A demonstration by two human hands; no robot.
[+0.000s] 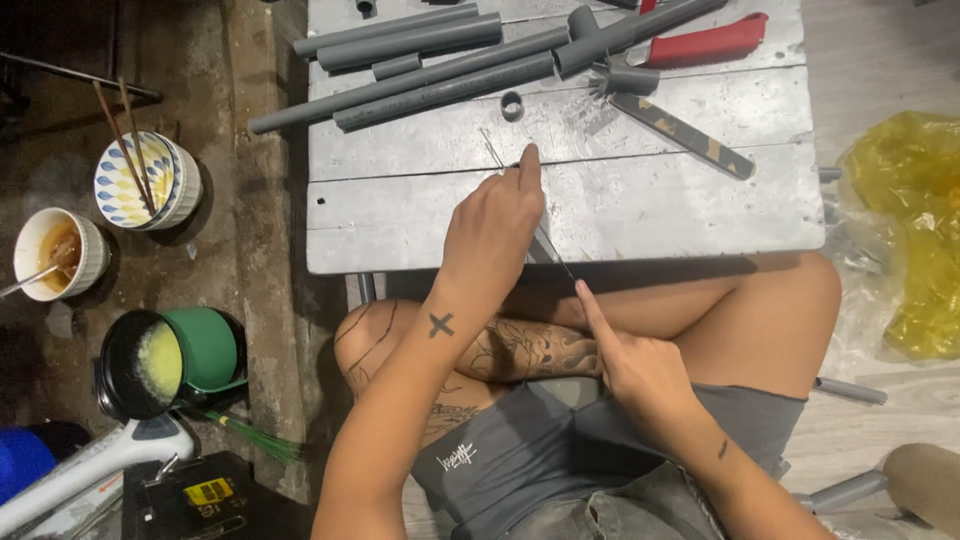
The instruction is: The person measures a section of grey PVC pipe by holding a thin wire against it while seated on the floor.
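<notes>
The left hand (492,222) lies on the near part of the metal table (420,215), forefinger stretched out and pressing the far end of a thin blade (550,250) flat. The right hand (632,362) sits just off the table's near edge, over the lap, forefinger extended along the blade's near end — both hands narrow, pinning rather than gripping. Grey pipes (420,70) lie at the table's far side, a red cutter (705,42) beyond them. The blade overhangs bare legs; a slip of either finger could let it spring or slide — likely nicking skin.
</notes>
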